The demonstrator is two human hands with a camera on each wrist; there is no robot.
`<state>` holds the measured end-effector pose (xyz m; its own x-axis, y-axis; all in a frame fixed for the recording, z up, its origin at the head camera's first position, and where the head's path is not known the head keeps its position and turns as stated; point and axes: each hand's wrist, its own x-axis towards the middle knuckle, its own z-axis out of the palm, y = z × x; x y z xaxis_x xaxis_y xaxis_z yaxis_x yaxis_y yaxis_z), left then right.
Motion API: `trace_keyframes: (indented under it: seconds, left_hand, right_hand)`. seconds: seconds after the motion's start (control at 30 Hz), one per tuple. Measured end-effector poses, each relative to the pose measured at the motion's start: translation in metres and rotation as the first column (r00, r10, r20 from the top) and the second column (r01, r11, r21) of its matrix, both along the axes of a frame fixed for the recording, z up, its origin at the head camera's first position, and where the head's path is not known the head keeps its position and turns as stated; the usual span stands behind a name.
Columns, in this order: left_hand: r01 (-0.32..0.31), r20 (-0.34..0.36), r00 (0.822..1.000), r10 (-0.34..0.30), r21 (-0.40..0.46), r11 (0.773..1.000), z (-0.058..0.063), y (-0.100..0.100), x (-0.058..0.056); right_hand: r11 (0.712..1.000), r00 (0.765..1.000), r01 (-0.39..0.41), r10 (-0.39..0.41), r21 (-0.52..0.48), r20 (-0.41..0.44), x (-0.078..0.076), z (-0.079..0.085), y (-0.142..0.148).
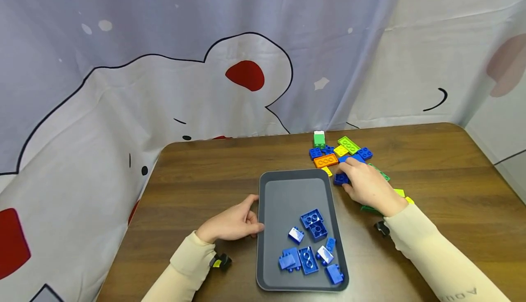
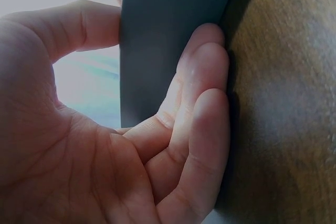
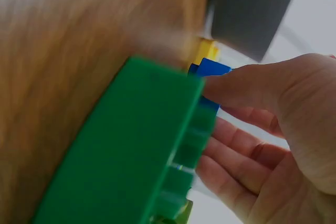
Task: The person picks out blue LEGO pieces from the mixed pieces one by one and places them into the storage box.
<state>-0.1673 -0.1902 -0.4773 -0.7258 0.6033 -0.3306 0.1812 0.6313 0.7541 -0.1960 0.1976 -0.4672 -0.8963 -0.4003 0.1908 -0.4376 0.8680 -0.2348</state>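
A dark grey tray (image 1: pixel 296 194) lies on the table with several blue toy bricks (image 1: pixel 308 261) in its nearer half. My left hand (image 1: pixel 232 222) holds its left edge, thumb at the rim and curled fingers (image 2: pixel 207 124) against the outer side. To the right of the tray, my right hand (image 1: pixel 371 188) pinches a dark blue brick (image 1: pixel 340 179) between thumb and fingers; the fingers' far side is hidden. That blue brick (image 3: pixel 214 67) also shows at the thumb tip in the right wrist view, behind a large green brick (image 3: pixel 121 140).
Loose bricks lie around and beyond my right hand: an orange one (image 1: pixel 326 161), a light green one (image 1: pixel 349 145), a yellow one (image 1: pixel 340 151) and several blue ones. A green brick (image 1: pixel 319 140) with a white top stands near the wooden table's (image 1: pixel 205 169) back edge. A printed curtain (image 1: pixel 164 92) hangs behind.
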Motion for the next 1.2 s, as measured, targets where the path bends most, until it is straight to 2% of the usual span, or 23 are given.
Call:
trace_keyframes:
  seconds: [0.2,0.37,0.53,0.77,0.9,1.0,1.07,1.2]
  left_hand:
    - [0.001,-0.014,1.000,-0.001,-0.005,1.000,-0.001,0.000,0.000]
    - [0.003,-0.012,1.000,-0.003,-0.003,1.000,-0.002,0.001,-0.001]
    - [0.004,-0.007,1.000,-0.004,-0.003,1.000,-0.001,0.001,-0.001]
    - [0.008,-0.006,1.000,-0.008,-0.014,1.000,0.001,0.000,0.000]
    - [0.008,-0.003,1.000,-0.008,-0.017,1.000,0.001,0.000,0.001]
    - [0.004,0.001,1.000,-0.004,-0.022,1.000,0.001,0.000,0.001]
    - [0.002,0.004,1.000,-0.002,-0.022,1.000,0.001,0.000,0.001]
    - [-0.001,0.005,1.000,0.002,-0.021,1.000,0.001,-0.001,0.001]
  right_hand:
    - [0.995,0.997,0.045,-0.050,-0.085,-0.063,0.013,0.007,0.000]
    - [0.988,0.991,0.049,-0.066,-0.145,-0.116,0.024,0.016,-0.002]
    - [0.982,0.992,0.012,-0.036,-0.191,-0.123,0.033,0.022,-0.008]
    - [0.979,0.995,-0.027,0.007,-0.202,-0.096,0.047,0.031,-0.023]
    - [0.976,0.996,-0.074,0.063,-0.206,-0.057,0.056,0.038,-0.032]
    - [0.968,0.990,-0.143,0.140,-0.205,-0.027,0.064,0.042,-0.038]
    - [0.957,0.978,-0.205,0.206,-0.206,-0.015,0.069,0.045,-0.042]
    - [0.917,0.941,-0.333,0.339,-0.219,-0.012,0.078,0.048,-0.049]
